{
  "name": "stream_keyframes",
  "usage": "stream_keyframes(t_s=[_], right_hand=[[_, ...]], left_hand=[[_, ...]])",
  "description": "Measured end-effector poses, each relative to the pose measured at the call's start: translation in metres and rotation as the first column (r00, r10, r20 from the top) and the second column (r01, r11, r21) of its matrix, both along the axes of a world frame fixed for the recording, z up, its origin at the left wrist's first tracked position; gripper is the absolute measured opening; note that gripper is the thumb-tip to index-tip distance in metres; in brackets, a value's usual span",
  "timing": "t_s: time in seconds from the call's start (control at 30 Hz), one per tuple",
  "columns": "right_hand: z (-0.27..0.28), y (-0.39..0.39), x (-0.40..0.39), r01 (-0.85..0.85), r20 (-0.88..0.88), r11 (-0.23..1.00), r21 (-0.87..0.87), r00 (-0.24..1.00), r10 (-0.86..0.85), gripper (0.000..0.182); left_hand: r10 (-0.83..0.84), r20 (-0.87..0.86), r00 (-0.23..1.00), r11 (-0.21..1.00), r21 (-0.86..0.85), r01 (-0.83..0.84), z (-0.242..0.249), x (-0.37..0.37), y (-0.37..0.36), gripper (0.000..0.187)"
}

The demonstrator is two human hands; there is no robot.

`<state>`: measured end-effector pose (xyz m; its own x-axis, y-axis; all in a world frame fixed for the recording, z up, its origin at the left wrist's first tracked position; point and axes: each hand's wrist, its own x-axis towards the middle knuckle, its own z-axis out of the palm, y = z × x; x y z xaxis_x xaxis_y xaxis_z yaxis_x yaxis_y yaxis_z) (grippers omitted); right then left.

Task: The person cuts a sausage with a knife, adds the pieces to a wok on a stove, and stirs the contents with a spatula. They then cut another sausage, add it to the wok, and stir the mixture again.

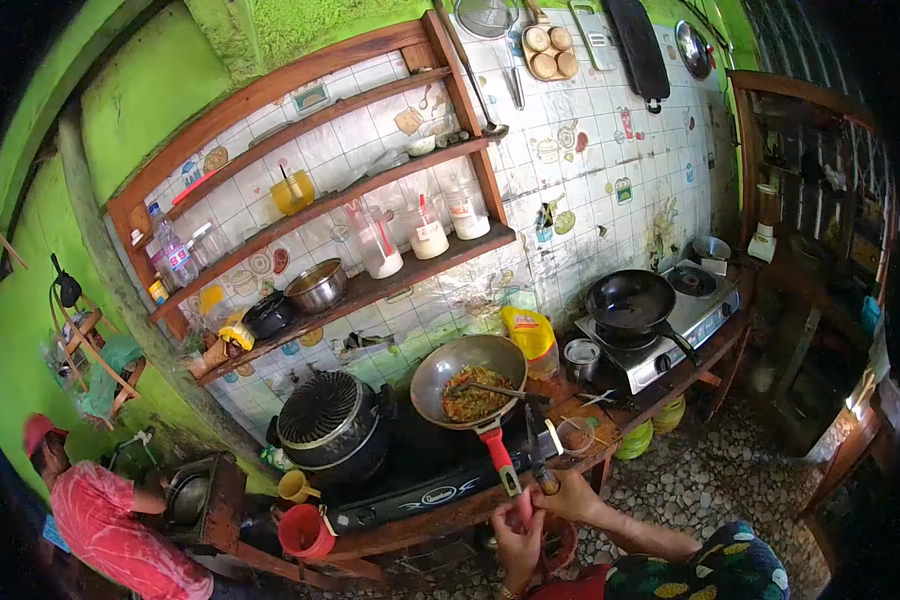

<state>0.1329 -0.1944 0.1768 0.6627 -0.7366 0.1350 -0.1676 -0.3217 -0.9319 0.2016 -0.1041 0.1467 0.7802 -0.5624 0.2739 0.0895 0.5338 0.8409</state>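
Observation:
My left hand [517,548] is closed round a slim pinkish-red piece [524,507], perhaps a sausage; its kind is not clear. Close beside it, my right hand [568,498] grips what looks like a knife [537,445], its dark blade pointing up and away from me. Just beyond both hands, a wok [432,398] with a red handle rests on the black stove [410,508]. Chopped, yellowish-green and reddish food [470,402] lies in the wok, with a turner [500,389] leaning across its rim.
A lidded black pot [332,425] stands left of the wok. Right are a yellow pouch [532,345], a metal can [581,360] and a dark pan [630,302] on a silver stove [658,372]. A red bucket [306,531] is front left. A person in red [120,525] works at far left.

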Motion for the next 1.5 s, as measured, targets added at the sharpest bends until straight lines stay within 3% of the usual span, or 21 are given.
stream_keyframes(t_s=[0.07, 0.2, 0.27, 0.3, 0.37, 0.4, 0.5, 0.57, 0.6, 0.63, 0.73, 0.83, 1.03, 1.07, 1.17, 1.23, 1.27, 1.3, 1.4, 1.47, 1.5], right_hand=[[0.007, 0.000, -0.004, -0.040, 0.023, 0.999, -0.003, 0.999, 0.040, 0.025], [0.034, 0.009, -0.007, -0.031, -0.064, 0.993, -0.110, 0.998, 0.024, 0.027], [0.033, 0.009, -0.006, -0.016, -0.062, 0.990, -0.141, 0.998, 0.007, 0.028], [0.033, 0.010, -0.005, -0.018, -0.061, 0.990, -0.139, 0.998, 0.009, 0.028], [0.035, 0.011, -0.006, -0.014, -0.070, 0.992, -0.124, 0.998, 0.006, 0.029], [0.034, 0.012, -0.005, -0.016, -0.070, 0.992, -0.125, 0.997, 0.008, 0.029], [0.031, 0.013, -0.004, 0.031, -0.041, 0.987, -0.156, 0.998, -0.038, 0.031], [0.028, 0.011, -0.004, 0.107, -0.009, 0.979, -0.175, 0.994, -0.110, 0.035], [0.027, 0.010, -0.004, 0.109, -0.010, 0.979, -0.170, 0.994, -0.112, 0.035], [0.025, 0.008, -0.005, 0.128, -0.041, 0.975, -0.183, 0.990, -0.138, 0.037], [0.020, 0.004, -0.008, 0.179, -0.070, 0.950, -0.258, 0.977, -0.203, 0.039], [0.012, -0.006, -0.014, 0.196, -0.057, 0.931, -0.308, 0.973, -0.224, 0.039], [-0.035, -0.016, -0.020, 0.074, -0.130, 0.948, -0.310, 0.984, -0.119, 0.039], [-0.041, -0.012, -0.022, 0.062, -0.039, 0.963, -0.261, 0.996, -0.074, 0.038], [-0.082, -0.008, -0.017, 0.081, -0.112, 0.986, -0.147, 0.989, -0.098, 0.036], [-0.091, -0.003, -0.014, 0.065, -0.152, 0.994, -0.093, 0.985, -0.079, 0.034], [-0.095, -0.001, -0.013, 0.027, -0.175, 0.998, -0.058, 0.984, -0.037, 0.036], [-0.102, 0.002, -0.012, -0.011, -0.198, 1.000, -0.021, 0.980, 0.007, 0.037], [-0.153, -0.006, -0.005, 0.058, -0.191, 0.997, -0.059, 0.979, -0.068, 0.038], [-0.171, -0.009, -0.001, 0.090, -0.207, 0.995, -0.034, 0.974, -0.096, 0.039], [-0.178, -0.009, 0.000, 0.133, -0.089, 0.990, 0.039, 0.988, -0.129, 0.037]], left_hand=[[0.025, 0.387, 0.922, 0.984, 0.155, -0.091, -0.021, 0.014, 0.003, 0.016], [-0.144, 0.318, 0.937, 0.951, 0.308, 0.042, -0.007, 0.024, 0.023, 0.013], [-0.170, 0.566, 0.807, 0.837, 0.516, -0.185, -0.001, 0.027, 0.030, 0.015], [-0.170, 0.566, 0.807, 0.835, 0.517, -0.187, -0.004, 0.026, 0.030, 0.015], [-0.219, 0.397, 0.891, 0.872, 0.489, -0.004, -0.013, 0.023, 0.027, 0.018], [-0.216, 0.397, 0.892, 0.872, 0.489, -0.006, -0.016, 0.022, 0.026, 0.018], [-0.105, 0.372, 0.922, 0.941, 0.336, -0.028, -0.023, 0.022, 0.022, 0.023], [-0.129, 0.172, 0.977, 0.987, 0.117, 0.110, -0.023, 0.024, 0.023, 0.020], [-0.097, 0.236, 0.967, 0.961, 0.274, 0.030, -0.019, 0.032, 0.029, 0.025], [-0.101, 0.234, 0.967, 0.959, 0.280, 0.033, -0.017, 0.036, 0.030, 0.025], [0.051, 0.107, 0.993, 0.986, 0.154, -0.067, 0.003, 0.038, 0.030, 0.020], [0.143, 0.133, 0.981, 0.981, 0.108, -0.158, 0.013, 0.048, 0.035, 0.024], [0.058, 0.153, 0.986, 0.987, 0.137, -0.080, 0.015, 0.066, 0.060, 0.035], [0.067, 0.137, 0.988, 0.986, 0.143, -0.087, 0.013, 0.068, 0.063, 0.038], [0.074, 0.116, 0.990, 0.981, 0.168, -0.093, 0.004, 0.075, 0.071, 0.042], [0.050, -0.181, 0.982, 0.995, 0.095, -0.033, 0.009, 0.074, 0.077, 0.042], [0.119, -0.352, 0.928, 0.992, 0.083, -0.096, 0.010, 0.073, 0.077, 0.044], [0.124, -0.356, 0.926, 0.992, 0.079, -0.103, 0.007, 0.075, 0.080, 0.044], [0.075, -0.194, 0.978, 0.988, 0.148, -0.046, 0.001, 0.079, 0.090, 0.045], [0.123, -0.004, 0.992, 0.959, 0.257, -0.118, 0.003, 0.081, 0.089, 0.045], [0.124, -0.004, 0.992, 0.960, 0.254, -0.119, -0.001, 0.085, 0.089, 0.045]])
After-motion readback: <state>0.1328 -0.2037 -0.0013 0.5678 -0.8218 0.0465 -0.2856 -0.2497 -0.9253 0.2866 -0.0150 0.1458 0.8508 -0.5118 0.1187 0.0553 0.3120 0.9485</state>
